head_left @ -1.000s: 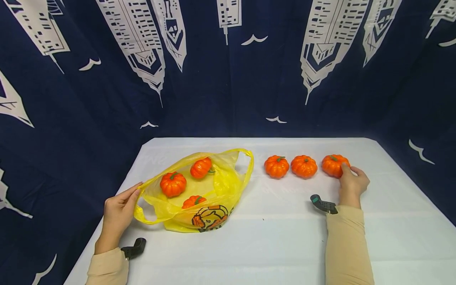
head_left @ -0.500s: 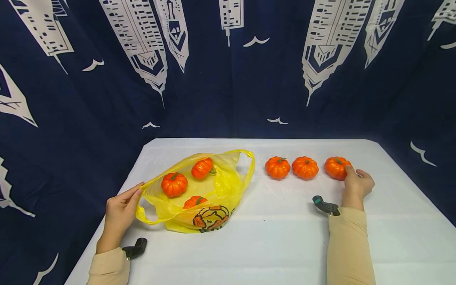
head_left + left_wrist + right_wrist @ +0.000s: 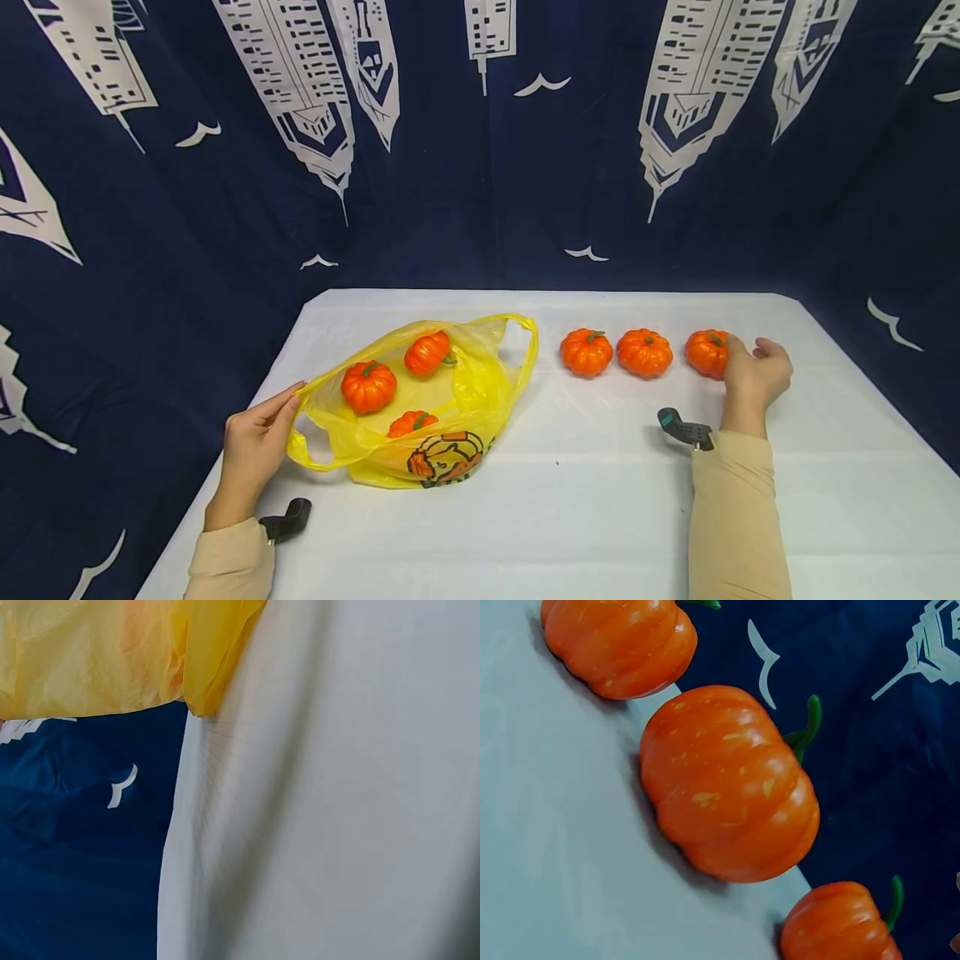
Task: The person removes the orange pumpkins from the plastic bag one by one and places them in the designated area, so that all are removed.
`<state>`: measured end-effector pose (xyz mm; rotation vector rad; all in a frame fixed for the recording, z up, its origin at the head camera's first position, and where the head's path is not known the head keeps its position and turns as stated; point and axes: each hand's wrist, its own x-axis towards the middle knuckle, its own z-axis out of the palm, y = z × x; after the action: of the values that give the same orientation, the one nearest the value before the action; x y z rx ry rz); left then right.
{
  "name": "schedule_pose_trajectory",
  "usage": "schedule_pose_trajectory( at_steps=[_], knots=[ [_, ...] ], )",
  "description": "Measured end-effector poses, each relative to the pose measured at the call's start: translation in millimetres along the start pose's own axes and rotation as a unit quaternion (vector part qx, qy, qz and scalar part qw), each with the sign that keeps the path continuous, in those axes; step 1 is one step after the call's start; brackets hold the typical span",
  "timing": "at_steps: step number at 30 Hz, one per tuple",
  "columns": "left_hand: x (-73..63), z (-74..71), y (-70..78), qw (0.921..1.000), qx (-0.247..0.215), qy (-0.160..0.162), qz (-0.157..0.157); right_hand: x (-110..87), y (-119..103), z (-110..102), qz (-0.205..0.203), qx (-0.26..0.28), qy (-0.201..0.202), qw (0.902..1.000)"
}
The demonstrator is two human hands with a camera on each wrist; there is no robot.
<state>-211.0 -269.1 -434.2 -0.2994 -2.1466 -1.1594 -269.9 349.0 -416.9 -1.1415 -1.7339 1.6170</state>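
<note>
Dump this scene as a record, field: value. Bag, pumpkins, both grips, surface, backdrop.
container: thin yellow plastic carrier bag, mouth open, dark cartoon print on near side
in_bag: three visible orange, ribbed pumpkins with green stems
outside_bag: row of three similar pumpkins, right of bag
left_hand: left grip pinches bag's left rim
right_hand: right grip beside rightmost pumpkin, thumb overlapping it in head view; contact unclear
surface: white-covered table
backdrop: navy cloth, white skyline print
</note>
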Motion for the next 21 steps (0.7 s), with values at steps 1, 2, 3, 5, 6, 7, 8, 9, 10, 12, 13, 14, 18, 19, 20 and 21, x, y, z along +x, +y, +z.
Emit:
schedule_pose_trajectory(
  at_steps=[1, 2, 3, 5, 6, 7, 8, 9, 10, 12, 13, 14, 18, 19, 20, 21],
  knots=[
    [0.1, 0.1, -0.1, 1.0, 0.001, 0.0, 0.0, -1.2, -3, 0, -0.01, -0.009, -0.001, 0.9999],
    [0.2, 0.2, -0.2, 1.0, 0.0, 0.0, 0.001, -2.5, -5, 1, -0.022, -0.017, 0.0, 0.9996],
    [0.3, 0.4, -0.2, 1.0, 0.0, 0.0, 0.002, -3.8, -8, 1, -0.034, -0.026, 0.0, 0.9991],
    [0.4, 0.6, -0.1, 1.0, 0.002, 0.001, 0.005, -7.0, -14, 1, -0.056, -0.044, -0.006, 0.9975],
    [0.3, 0.7, -0.1, 1.0, 0.003, 0.002, 0.006, -8.8, -17, 1, -0.064, -0.055, -0.012, 0.9963],
    [0.3, 0.6, 0.0, 1.0, 0.004, 0.003, 0.007, -10.7, -19, 1, -0.072, -0.068, -0.018, 0.995],
    [0.3, 0.6, 0.0, 1.0, 0.004, 0.003, 0.008, -13.0, -22, 1, -0.08, -0.076, -0.023, 0.9936],
    [0.3, 0.5, 0.0, 0.9999, 0.005, 0.003, 0.008, -14.9, -25, 1, -0.084, -0.085, -0.031, 0.9924],
    [0.2, 0.3, -0.2, 0.9999, 0.005, 0.004, 0.008, -17.3, -27, 1, -0.088, -0.093, -0.039, 0.991],
    [0.2, 0.0, -0.6, 1.0, 0.005, 0.002, 0.008, -22.4, -32, 2, -0.096, -0.107, -0.055, 0.9881],
    [0.1, -0.2, -0.5, 1.0, 0.005, 0.001, 0.007, -25.6, -35, 3, -0.103, -0.111, -0.061, 0.9865],
    [0.2, -0.3, -0.7, 1.0, 0.005, 0.0, 0.006, -29.2, -37, 5, -0.112, -0.114, -0.068, 0.9849],
    [0.2, -0.5, -0.2, 1.0, 0.004, -0.001, 0.003, -46.0, -48, 10, -0.149, -0.121, -0.108, 0.9754],
    [0.1, -0.4, 0.0, 1.0, 0.004, -0.001, 0.003, -50.5, -51, 12, -0.161, -0.125, -0.121, 0.9714],
    [0.2, -0.2, 0.1, 1.0, 0.003, 0.0, 0.002, -54.6, -53, 13, -0.17, -0.132, -0.136, 0.967],
    [0.2, -0.1, 0.4, 1.0, 0.002, 0.0, 0.003, -58.6, -55, 14, -0.179, -0.138, -0.152, 0.9621]
  ],
)
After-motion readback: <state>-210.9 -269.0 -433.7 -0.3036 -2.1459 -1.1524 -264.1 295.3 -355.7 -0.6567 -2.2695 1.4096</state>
